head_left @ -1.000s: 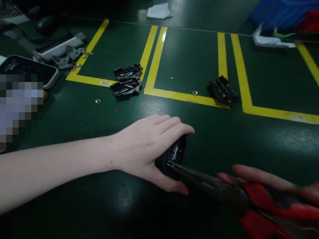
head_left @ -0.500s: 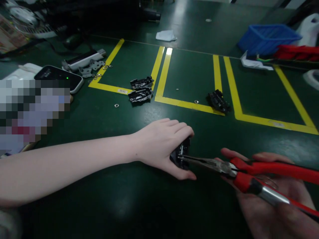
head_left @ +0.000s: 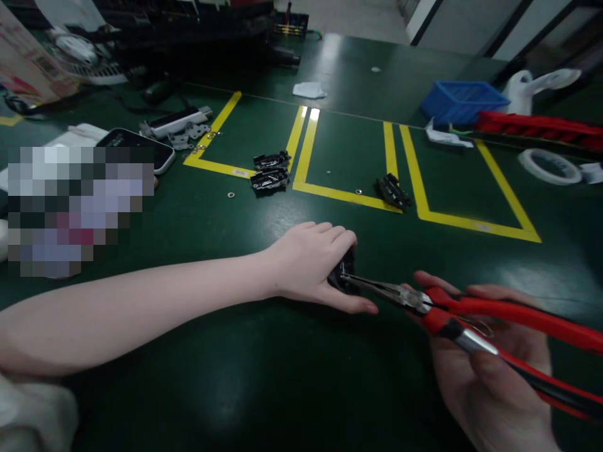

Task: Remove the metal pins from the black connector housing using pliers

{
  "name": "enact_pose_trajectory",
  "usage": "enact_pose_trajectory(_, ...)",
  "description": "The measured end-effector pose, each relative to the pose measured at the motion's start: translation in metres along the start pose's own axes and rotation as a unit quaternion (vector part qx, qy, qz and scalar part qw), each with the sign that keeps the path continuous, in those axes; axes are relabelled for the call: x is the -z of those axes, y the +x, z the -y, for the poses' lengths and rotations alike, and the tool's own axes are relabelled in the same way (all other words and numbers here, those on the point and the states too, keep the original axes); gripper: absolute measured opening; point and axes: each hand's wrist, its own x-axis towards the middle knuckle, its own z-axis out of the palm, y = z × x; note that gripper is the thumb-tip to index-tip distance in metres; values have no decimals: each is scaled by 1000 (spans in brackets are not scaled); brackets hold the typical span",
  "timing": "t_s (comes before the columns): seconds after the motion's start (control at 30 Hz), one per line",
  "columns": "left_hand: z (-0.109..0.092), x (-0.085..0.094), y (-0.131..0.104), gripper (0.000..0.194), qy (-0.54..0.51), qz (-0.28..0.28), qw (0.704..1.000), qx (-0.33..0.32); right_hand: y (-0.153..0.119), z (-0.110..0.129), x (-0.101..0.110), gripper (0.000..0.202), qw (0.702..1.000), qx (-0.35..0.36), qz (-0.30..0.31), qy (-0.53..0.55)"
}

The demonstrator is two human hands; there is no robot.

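My left hand [head_left: 315,260] is closed around a small black plastic part [head_left: 347,270] on the green table, its thumb stretched along the near side. My right hand [head_left: 494,364] holds red-handled needle-nose pliers [head_left: 436,307] with the handles spread apart. The plier tips reach into the black part beside my left thumb; whether they pinch anything there I cannot make out. Most of the part is hidden under my left fingers. Two similar black parts [head_left: 270,180] lie side by side beyond my left hand, and another black part [head_left: 393,190] rests on yellow tape to the right.
Yellow tape outlines [head_left: 353,196] mark the green table. At the back right are a blue bin [head_left: 464,100], a red strip [head_left: 541,129] and a tape roll [head_left: 550,166]. On the left lie a dark-screened device [head_left: 136,149] and grey metal pieces [head_left: 188,134]. Small rings [head_left: 230,195] are scattered about.
The camera view has tilted up and shifted, showing more of the table's far side. Both hands keep their holds, with the plier tips still at the black part.
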Motion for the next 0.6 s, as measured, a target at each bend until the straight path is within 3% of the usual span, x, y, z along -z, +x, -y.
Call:
enact_pose_trajectory(0.4, -3, -4, 0, 82, 16, -9, 1000, 4, 7, -2, 5, 29, 995, -94, -11, 44)
enact_pose_trajectory(0.6, 0, -4, 2, 79, 18, 4, 999, -30, 3, 0, 6, 42, 994, -91, -40, 49)
